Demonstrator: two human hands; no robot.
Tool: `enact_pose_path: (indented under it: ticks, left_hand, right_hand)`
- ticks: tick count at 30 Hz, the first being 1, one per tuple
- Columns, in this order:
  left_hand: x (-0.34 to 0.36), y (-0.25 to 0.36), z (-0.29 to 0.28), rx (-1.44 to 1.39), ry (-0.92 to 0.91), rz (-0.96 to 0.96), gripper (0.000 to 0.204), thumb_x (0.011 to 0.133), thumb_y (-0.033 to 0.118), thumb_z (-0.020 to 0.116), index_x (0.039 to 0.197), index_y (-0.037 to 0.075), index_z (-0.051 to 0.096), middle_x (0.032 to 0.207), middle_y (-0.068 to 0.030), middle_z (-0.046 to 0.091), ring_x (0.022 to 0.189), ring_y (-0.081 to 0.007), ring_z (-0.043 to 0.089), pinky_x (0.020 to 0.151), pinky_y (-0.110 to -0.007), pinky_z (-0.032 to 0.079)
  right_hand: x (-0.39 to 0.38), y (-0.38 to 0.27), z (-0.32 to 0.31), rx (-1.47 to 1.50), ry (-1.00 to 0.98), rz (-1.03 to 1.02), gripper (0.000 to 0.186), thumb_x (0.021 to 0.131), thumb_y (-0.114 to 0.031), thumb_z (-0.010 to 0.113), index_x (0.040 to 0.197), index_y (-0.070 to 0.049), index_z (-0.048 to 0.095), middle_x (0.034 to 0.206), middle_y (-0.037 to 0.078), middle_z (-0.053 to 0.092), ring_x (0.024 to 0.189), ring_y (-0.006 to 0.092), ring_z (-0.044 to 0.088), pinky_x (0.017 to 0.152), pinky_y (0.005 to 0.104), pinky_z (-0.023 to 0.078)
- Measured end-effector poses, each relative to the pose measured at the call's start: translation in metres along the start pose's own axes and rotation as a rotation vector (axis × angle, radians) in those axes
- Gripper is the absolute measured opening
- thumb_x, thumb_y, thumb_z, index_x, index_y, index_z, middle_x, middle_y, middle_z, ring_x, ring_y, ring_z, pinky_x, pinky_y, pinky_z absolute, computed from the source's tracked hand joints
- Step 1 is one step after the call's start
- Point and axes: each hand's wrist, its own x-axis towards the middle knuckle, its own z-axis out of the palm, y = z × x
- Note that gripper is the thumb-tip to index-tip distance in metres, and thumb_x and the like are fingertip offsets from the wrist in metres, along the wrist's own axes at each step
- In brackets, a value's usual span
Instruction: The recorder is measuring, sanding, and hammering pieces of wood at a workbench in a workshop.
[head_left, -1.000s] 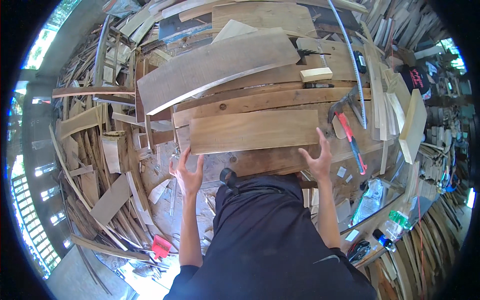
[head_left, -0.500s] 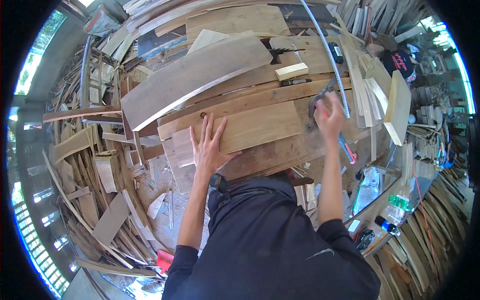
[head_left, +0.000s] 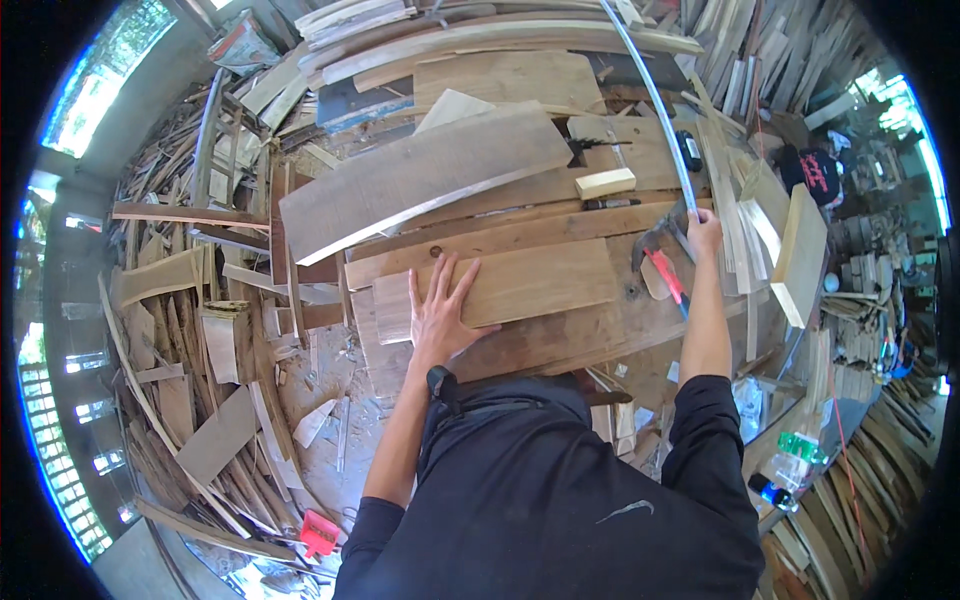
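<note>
My left hand (head_left: 440, 312) lies flat with fingers spread on the left part of a light-brown board (head_left: 545, 287), which rests on the wooden work surface. At the right, my right hand (head_left: 705, 232) is closed around the near end of a long, thin metal ruler (head_left: 655, 92) that runs away toward the far side. Just left of that hand lies a tool with a dark curved head and a red handle (head_left: 668, 275); its exact kind I cannot make out. A wide curved plank (head_left: 430, 178) sits beyond my left hand.
A small pale wood block (head_left: 605, 183) and a black marker-like stick (head_left: 612, 204) lie beyond the board. A black tape measure (head_left: 688, 150) is beside the ruler. Thick offcuts (head_left: 800, 255) stand at the right, and scrap wood (head_left: 220, 435) piles up at the left.
My right hand has moved from above the dark-headed tool, to the right, and now grips the ruler's near end. My left hand stays on the board. The whole view has shifted slightly.
</note>
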Motion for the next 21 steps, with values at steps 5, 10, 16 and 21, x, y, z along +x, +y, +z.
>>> enact_pose_path:
  ticks: [5, 10, 16, 21]
  left_hand:
    - [0.005, 0.003, 0.001, -0.013, -0.02, 0.051, 0.122, 0.063, 0.068, 0.089, 0.166, 0.03, 0.038, 0.171, -0.0097, 0.035, 0.163, -0.0267, 0.023, 0.13, -0.065, -0.001]
    - [-0.003, 0.003, -0.02, -0.174, 0.037, 0.037, 0.109, 0.074, 0.067, 0.084, 0.164, 0.022, 0.043, 0.171, -0.0119, 0.034, 0.163, -0.0293, 0.023, 0.13, -0.066, 0.001]
    - [0.012, 0.042, -0.035, -0.504, -0.015, 0.085, 0.071, 0.093, 0.042, 0.08, 0.151, 0.012, 0.054, 0.145, -0.0141, 0.061, 0.124, -0.0335, 0.065, 0.107, -0.045, 0.049]
    - [-0.016, 0.032, -0.046, -0.67, 0.119, -0.029, 0.035, 0.093, 0.021, 0.08, 0.125, 0.009, 0.072, 0.115, -0.0137, 0.073, 0.101, -0.0323, 0.073, 0.09, -0.042, 0.055]
  right_hand:
    - [-0.006, 0.0, -0.017, 0.026, 0.146, -0.107, 0.02, 0.097, -0.021, 0.073, 0.104, -0.003, 0.076, 0.095, 0.016, 0.076, 0.087, 0.033, 0.072, 0.078, 0.0449, 0.055]
    - [-0.086, -0.098, -0.01, 0.519, 0.247, -0.015, 0.023, 0.104, -0.025, 0.07, 0.11, -0.002, 0.071, 0.097, 0.006, 0.069, 0.083, 0.0181, 0.063, 0.074, 0.034, 0.05]
    - [-0.227, -0.219, -0.027, 1.078, -0.105, 0.092, 0.015, 0.107, -0.018, 0.065, 0.114, -0.004, 0.063, 0.096, 0.001, 0.063, 0.086, 0.0096, 0.059, 0.078, 0.0284, 0.05]
    - [-0.299, -0.246, -0.039, 1.124, -0.395, -0.05, 0.009, 0.103, -0.004, 0.062, 0.112, -0.004, 0.06, 0.098, 0.004, 0.065, 0.082, 0.0111, 0.063, 0.076, 0.0267, 0.053]
